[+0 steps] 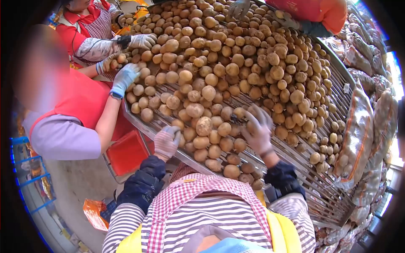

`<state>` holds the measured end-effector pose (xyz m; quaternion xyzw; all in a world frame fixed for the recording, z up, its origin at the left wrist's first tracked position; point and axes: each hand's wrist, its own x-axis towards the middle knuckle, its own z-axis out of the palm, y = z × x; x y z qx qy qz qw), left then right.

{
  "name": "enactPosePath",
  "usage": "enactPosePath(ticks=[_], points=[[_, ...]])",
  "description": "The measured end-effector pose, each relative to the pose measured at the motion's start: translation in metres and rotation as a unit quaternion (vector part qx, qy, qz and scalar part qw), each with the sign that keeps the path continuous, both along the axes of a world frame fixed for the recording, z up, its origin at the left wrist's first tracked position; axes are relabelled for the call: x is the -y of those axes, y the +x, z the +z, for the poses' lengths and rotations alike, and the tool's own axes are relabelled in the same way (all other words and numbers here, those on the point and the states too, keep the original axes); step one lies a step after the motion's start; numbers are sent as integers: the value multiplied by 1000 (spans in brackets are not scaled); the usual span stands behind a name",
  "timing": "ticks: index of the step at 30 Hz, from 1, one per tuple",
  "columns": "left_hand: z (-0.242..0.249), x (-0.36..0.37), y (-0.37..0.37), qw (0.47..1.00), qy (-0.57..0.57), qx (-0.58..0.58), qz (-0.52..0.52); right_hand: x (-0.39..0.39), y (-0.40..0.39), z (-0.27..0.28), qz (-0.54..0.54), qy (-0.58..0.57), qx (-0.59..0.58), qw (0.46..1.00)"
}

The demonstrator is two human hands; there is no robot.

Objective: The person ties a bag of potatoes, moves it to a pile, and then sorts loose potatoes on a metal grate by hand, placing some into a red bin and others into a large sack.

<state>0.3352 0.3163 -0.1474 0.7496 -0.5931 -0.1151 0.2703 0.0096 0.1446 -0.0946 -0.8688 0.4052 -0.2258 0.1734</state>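
Note:
Brown, roundish potatoes (pixel 204 126) lie heaped on a slatted metal table (pixel 312 168) in front of me. My left hand (pixel 166 142), in a pale glove, is at the near rim with its fingers curled in beside the potatoes. What it holds, if anything, is hidden. Over the near part of the heap, my right hand (pixel 258 131), also gloved, reaches forward with fingers apart. Close to its fingertips a small dark thing (pixel 235 119) shows among the potatoes. Several potatoes (pixel 231 171) rest between my hands along the near edge.
Two people stand at the left; one gloved hand (pixel 125 78) touches the heap. Another person's gloved hand (pixel 239 8) is at the far side. Filled mesh sacks (pixel 358 130) line the right side. A red crate (pixel 128 154) stands below the table at left.

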Motion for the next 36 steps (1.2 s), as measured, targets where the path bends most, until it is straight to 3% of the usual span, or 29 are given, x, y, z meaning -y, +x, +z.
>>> enactPosePath(ticks=[3, 6, 10, 13, 17, 19, 20, 22, 23, 29, 34, 36], points=[[1, -2, -1, 1000, 3, 16, 5, -43, -84, -21, -117, 33, -90, 988], [1, -2, -1, 1000, -6, 17, 2, -70, -107, -35, -94, 16, -107, 990], [4, 0, 0, 1000, 5, 13, -6, -64, -62, -48, -131, -2, -72, 989], [5, 2, 1, 1000, -6, 8, -14, -22, -8, -55, -110, -106, -86, 985], [7, 4, 3, 1000, -8, 12, -23, 45, 72, -20, -53, -144, -44, 987], [8, 3, 3, 1000, 3, 7, -16, 71, 96, -27, 50, 4, -114, 992], [7, 4, 3, 1000, 3, 3, -18, 78, 106, -23, 57, 5, -115, 992], [4, 4, 4, 1000, -7, -1, -8, 88, 124, -12, 101, -37, -304, 946], [6, 4, 4, 1000, -12, -11, -7, 92, 130, -14, 107, -46, -337, 934], [7, 5, 5, 1000, -5, -10, -16, 84, 151, -26, 39, -33, -414, 909], [-1, 1, 5, 1000, -11, 4, -13, 70, 110, -28, 79, -26, -352, 932], [0, 0, 5, 1000, -16, 2, -17, 55, 80, -22, 75, 10, -277, 958]])
